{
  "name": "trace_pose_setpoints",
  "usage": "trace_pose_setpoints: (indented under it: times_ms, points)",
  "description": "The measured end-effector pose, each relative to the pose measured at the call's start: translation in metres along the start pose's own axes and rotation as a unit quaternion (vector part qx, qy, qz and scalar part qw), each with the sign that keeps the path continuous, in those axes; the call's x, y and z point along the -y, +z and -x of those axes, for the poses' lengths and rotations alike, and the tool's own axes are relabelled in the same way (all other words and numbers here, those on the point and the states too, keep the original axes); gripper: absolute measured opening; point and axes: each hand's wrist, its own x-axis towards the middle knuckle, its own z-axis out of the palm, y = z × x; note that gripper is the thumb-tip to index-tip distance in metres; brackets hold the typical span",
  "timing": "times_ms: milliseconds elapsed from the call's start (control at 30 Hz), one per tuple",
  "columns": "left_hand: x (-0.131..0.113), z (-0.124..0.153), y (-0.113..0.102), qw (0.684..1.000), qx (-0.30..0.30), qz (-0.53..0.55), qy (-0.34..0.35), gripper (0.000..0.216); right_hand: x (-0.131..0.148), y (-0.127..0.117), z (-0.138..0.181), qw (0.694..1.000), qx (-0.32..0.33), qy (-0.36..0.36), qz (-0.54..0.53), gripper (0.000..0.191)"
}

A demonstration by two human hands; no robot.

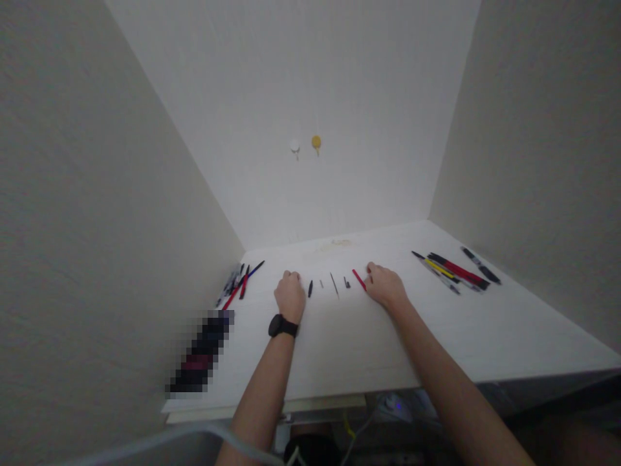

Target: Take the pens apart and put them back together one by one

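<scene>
My left hand (290, 294), wearing a black watch (282, 325), rests on the white table with its fingers curled in. Whatever it may hold is hidden. Just right of it lies a small black pen tip piece (310, 288). Continuing rightward in the row are a tiny spring-like piece (321, 283), a thin refill (334, 285), a small black clip-shaped part (347, 283) and a red pen barrel (358, 279). My right hand (384, 283) is at the barrel's near end, fingers bent, with a small dark spot between them that I cannot make out.
Several pens (244, 282) lie by the left wall, with a pixelated dark patch (201, 356) nearer me. On the right are more pens and red-and-black pieces (456, 268), plus a black-and-clear pen (480, 265). Two hooks (316, 142) hang on the back wall. A pale cable (194, 430) crosses below the table's edge.
</scene>
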Motion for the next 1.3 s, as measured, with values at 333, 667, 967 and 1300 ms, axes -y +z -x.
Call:
trace_pose_setpoints:
  times_ms: [333, 667, 967, 1300]
  points:
    - [0.004, -0.003, -0.002, 0.998, 0.026, 0.000, -0.060, 0.031, -0.013, 0.003, 0.000, 0.982, -0.020, 0.189, 0.011, 0.045]
    - [0.002, -0.002, 0.006, 0.999, 0.042, -0.006, -0.005, 0.024, -0.007, 0.003, 0.000, 0.997, 0.008, 0.075, 0.026, 0.043]
    - [0.001, -0.002, 0.007, 0.999, 0.044, -0.008, -0.025, 0.024, -0.006, 0.004, 0.002, 0.998, 0.025, 0.026, 0.054, 0.034]
    - [-0.001, -0.001, 0.004, 0.999, 0.030, -0.002, -0.038, 0.037, -0.004, 0.003, 0.003, 0.998, 0.031, 0.023, 0.057, 0.032]
